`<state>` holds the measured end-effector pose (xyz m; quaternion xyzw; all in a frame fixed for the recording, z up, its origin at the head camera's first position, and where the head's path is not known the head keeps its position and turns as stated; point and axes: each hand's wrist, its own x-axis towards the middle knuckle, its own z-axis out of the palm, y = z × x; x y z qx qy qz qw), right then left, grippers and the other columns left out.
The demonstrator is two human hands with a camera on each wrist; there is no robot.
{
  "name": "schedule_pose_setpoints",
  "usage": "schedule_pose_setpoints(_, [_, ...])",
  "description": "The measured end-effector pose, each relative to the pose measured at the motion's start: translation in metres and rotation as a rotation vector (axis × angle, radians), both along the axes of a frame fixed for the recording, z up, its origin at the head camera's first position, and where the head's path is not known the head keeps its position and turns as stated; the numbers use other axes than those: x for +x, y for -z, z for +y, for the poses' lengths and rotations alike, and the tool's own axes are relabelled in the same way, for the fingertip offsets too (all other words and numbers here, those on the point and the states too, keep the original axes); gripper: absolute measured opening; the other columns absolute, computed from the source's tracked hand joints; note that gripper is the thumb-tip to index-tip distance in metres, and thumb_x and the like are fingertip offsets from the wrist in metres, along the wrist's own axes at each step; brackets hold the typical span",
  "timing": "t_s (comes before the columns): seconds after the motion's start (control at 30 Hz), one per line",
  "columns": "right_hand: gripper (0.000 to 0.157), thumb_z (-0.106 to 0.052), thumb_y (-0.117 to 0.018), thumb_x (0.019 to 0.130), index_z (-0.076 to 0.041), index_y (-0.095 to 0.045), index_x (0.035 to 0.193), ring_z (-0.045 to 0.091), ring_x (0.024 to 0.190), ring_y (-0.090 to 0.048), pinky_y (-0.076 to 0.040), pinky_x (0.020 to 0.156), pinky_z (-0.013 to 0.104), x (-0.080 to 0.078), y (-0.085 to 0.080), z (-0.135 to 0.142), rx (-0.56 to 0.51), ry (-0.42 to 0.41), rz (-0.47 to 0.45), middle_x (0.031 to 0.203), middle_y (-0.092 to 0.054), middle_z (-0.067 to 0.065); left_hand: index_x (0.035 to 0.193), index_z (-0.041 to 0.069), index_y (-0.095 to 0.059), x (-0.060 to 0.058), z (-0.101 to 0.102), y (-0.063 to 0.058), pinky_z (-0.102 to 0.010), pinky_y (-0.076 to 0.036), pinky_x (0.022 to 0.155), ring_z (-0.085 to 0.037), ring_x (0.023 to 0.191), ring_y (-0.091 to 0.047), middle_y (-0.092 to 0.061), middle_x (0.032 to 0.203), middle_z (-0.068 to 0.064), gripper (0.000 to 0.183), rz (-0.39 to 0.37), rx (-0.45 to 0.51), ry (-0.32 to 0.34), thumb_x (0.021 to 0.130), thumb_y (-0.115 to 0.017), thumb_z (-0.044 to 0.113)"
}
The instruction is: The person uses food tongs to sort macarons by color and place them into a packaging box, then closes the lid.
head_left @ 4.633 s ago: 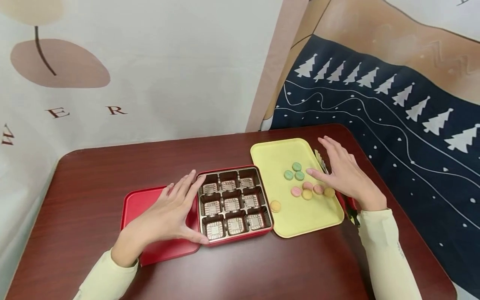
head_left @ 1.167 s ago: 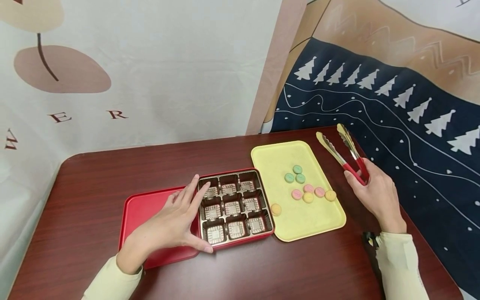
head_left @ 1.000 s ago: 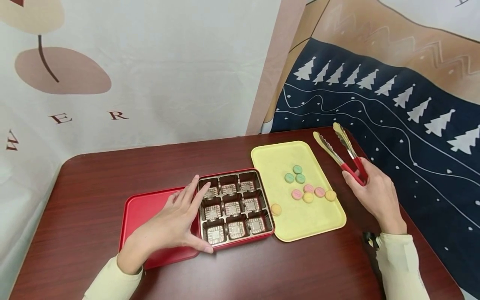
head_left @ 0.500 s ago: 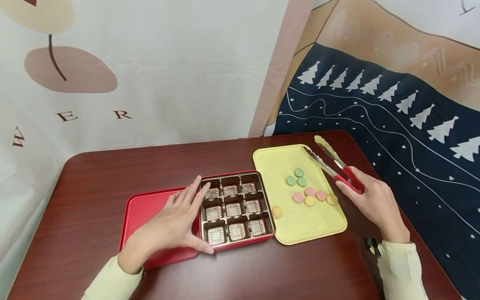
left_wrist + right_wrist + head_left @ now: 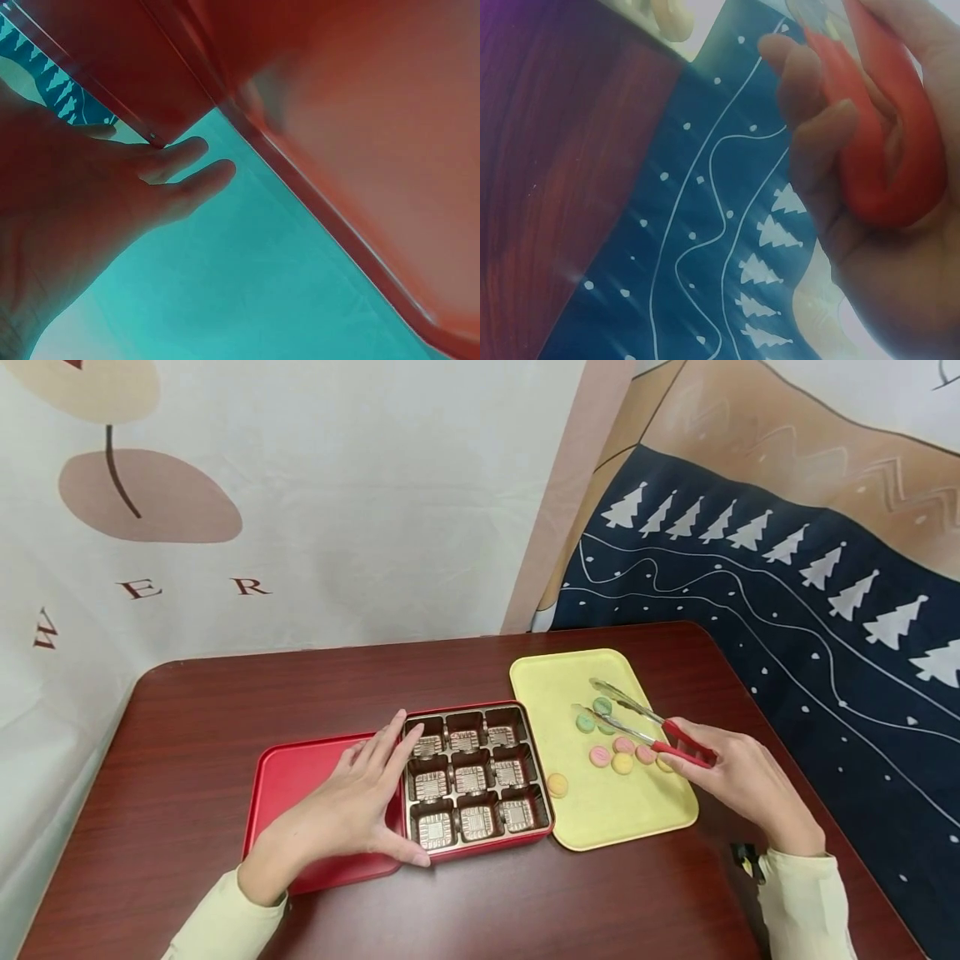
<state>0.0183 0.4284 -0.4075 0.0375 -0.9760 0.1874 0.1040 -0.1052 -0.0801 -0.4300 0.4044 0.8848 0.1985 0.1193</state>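
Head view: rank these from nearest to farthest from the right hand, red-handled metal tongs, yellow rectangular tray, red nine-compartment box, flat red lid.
1. Tongs, in the right hand.
2. Tray, beneath the tongs.
3. Box, left of the tray.
4. Lid, farthest left.

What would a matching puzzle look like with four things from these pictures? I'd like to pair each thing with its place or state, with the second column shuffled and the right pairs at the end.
Column one
1. tongs
2. divided box
3. red tray
4. yellow tray

Column two
A. bears round pieces in green, pink and yellow
B. left of the box in the head view, partly hidden by the left grip
C. held in the right grip, arms spread apart
D. between the two trays

Right pairs: 1-C, 2-D, 3-B, 4-A
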Motion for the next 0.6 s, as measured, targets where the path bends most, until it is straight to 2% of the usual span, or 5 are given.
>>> schedule_pose_setpoints(0.17, [0.055, -0.027, -0.092, 0.091, -0.006, -0.075, 0.14, 0.008, 0.064, -0.047, -0.037, 0.05, 0.026, 0.0021, -0.0014, -0.0017, 0.008, 0.0, -0.064, 0.106, -0.079, 0.009, 0.175, 0.007, -0.006, -0.0004, 0.0, 0.0007, -0.079, -0.025, 0.118, -0.048, 0.161, -0.02, 0.001, 0.18, -0.023, 0.157, 0.006, 0.009, 0.002, 0.066, -0.077, 0.095])
schedule_pose_setpoints(0.3, [0.055, -0.026, -0.092, 0.09, -0.005, -0.076, 0.139, 0.006, 0.064, -0.044, -0.034, 0.05, 0.027, 0.004, -0.0021, -0.0012, 0.019, 0.003, -0.09, 0.116, -0.079, 0.014, 0.175, 0.006, -0.006, -0.0003, 0.0004, 0.0004, -0.078, -0.026, 0.118, -0.047, 0.162, -0.019, 0.0, 0.18, -0.023, 0.158, 0.008, 0.006, 0.001, 0.065, -0.078, 0.095])
schedule_pose_setpoints(0.47, [0.056, -0.028, -0.091, 0.092, -0.004, -0.075, 0.14, 0.012, 0.07, -0.05, -0.037, 0.052, 0.028, 0.0051, -0.005, -0.0028, 0.029, 0.015, -0.142, 0.122, -0.078, 0.019, 0.175, 0.005, -0.006, 0.0007, 0.0008, -0.0007, -0.078, -0.026, 0.118, -0.048, 0.162, -0.019, 0.0, 0.181, -0.023, 0.16, 0.007, -0.001, -0.01, 0.064, -0.079, 0.094])
schedule_pose_setpoints(0.6, [0.056, -0.028, -0.091, 0.091, -0.004, -0.075, 0.14, 0.018, 0.08, -0.061, -0.046, 0.059, 0.031, 0.0054, -0.0062, -0.0045, 0.05, 0.003, -0.143, 0.123, -0.077, 0.02, 0.175, 0.006, -0.005, 0.0017, 0.0009, -0.0015, -0.079, -0.026, 0.118, -0.05, 0.161, -0.019, 0.001, 0.181, -0.022, 0.16, -0.003, -0.006, -0.018, 0.064, -0.081, 0.092])
